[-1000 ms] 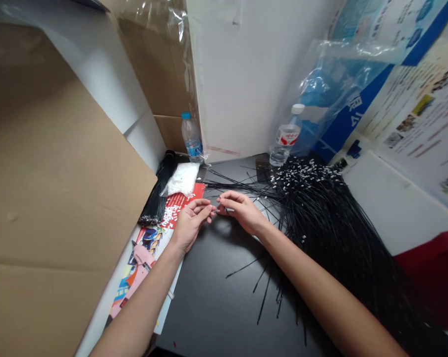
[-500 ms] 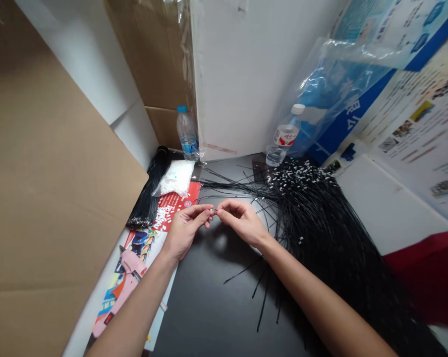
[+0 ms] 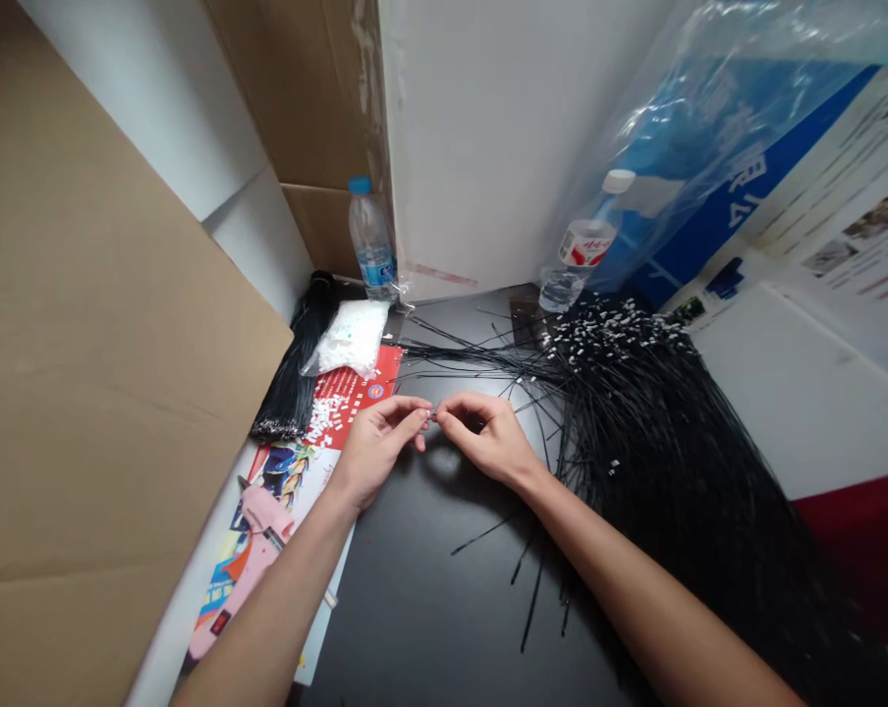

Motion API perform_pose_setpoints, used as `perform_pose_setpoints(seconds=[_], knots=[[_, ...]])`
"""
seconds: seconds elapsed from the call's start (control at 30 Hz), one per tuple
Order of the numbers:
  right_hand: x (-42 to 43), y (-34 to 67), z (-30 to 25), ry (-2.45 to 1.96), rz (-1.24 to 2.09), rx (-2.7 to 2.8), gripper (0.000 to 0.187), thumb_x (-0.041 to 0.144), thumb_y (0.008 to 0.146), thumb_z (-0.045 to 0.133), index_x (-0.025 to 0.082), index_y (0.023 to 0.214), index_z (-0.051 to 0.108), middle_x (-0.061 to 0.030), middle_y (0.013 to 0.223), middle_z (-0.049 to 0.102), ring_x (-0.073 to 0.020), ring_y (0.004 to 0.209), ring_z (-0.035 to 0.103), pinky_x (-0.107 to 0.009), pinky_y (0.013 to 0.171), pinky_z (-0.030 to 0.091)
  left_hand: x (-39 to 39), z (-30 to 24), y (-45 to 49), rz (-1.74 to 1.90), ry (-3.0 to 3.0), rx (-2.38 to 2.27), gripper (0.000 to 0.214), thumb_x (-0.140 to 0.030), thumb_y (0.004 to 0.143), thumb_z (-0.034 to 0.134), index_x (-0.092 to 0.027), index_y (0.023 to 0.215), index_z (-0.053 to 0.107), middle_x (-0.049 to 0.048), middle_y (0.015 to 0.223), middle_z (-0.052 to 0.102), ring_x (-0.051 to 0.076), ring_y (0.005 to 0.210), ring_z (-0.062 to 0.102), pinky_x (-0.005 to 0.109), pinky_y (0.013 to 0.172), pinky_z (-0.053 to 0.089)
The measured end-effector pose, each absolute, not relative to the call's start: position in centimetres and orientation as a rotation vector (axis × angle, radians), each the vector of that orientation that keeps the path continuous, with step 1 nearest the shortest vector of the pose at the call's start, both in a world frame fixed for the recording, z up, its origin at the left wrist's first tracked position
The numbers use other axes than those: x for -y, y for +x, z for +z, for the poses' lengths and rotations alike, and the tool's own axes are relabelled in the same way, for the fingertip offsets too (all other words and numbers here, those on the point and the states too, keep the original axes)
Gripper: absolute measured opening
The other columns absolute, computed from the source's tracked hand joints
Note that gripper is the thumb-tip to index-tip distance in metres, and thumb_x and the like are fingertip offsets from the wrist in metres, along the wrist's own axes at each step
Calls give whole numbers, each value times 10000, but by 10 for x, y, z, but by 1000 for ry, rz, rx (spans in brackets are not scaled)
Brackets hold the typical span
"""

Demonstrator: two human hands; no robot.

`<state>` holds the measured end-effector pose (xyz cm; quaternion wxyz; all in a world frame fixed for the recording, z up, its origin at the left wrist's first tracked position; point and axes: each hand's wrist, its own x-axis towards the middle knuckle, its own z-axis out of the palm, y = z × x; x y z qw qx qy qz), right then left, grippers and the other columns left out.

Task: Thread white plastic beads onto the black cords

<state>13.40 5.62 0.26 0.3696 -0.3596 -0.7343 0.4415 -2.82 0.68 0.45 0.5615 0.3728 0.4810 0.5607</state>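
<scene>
Since the earlier frame, the head has turned slightly, so everything on the worktop (image 3: 421, 599) sits higher in view, while the two hands stay raised and close together. The left hand (image 3: 377, 457) and right hand (image 3: 488, 442) meet fingertip to fingertip, both curled closed in a pinch on a tiny piece (image 3: 433, 416), too small to identify, just left of a large pile of thin black cable ties (image 3: 680, 471). White bits dot the pile's far end, and loose strands run from it behind the hands. Farther left of the pile lie a black bundle of ties (image 3: 293, 373), a clear bag of white bits (image 3: 348, 339), a red leaflet (image 3: 362, 383) scattered with more white bits, and a pink glue gun (image 3: 249, 560). Beyond the pile stand one water bottle (image 3: 370, 236) and, nearer its far edge, another water bottle (image 3: 577, 255).
</scene>
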Motion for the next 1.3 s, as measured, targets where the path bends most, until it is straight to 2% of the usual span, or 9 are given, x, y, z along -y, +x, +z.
perform_pose_setpoints(seconds=[0.2,0.43,0.53,1.07,1.3], knots=[[-56,134,-6,-921,1144,1874,185,291,843,589,151,783,694,-23,691,673,-115,610,567,-229,606,435,-7,6,-28,1286,834,-1129,245,-324,709,827,-149,856,737,-10,729,690,68,552,588,213,615,453],[-55,134,-5,-939,1187,1865,210,306,838,587,140,765,693,3,616,599,-75,508,419,-202,496,330,-7,9,-27,1254,789,-1101,281,-350,676,852,-145,838,750,-4,713,692,67,541,596,194,587,462],[-55,135,-6,-938,1163,1871,205,296,840,590,138,765,698,15,576,561,-72,497,396,-202,500,325,-7,10,-27,1244,778,-1102,292,-353,661,862,-140,828,753,3,717,697,72,534,598,196,574,470],[-56,137,-8,-915,1043,1932,190,274,851,583,154,754,693,33,526,503,-86,521,410,-216,549,340,-8,8,-27,1236,768,-1093,276,-339,670,860,-138,826,750,9,732,708,65,531,614,174,546,482],[-56,137,-7,-869,840,2016,149,217,839,584,157,758,694,19,582,571,-89,542,459,-223,582,362,-8,6,-27,1231,818,-1158,279,-349,691,843,-142,845,736,3,723,707,72,522,623,189,550,470]])
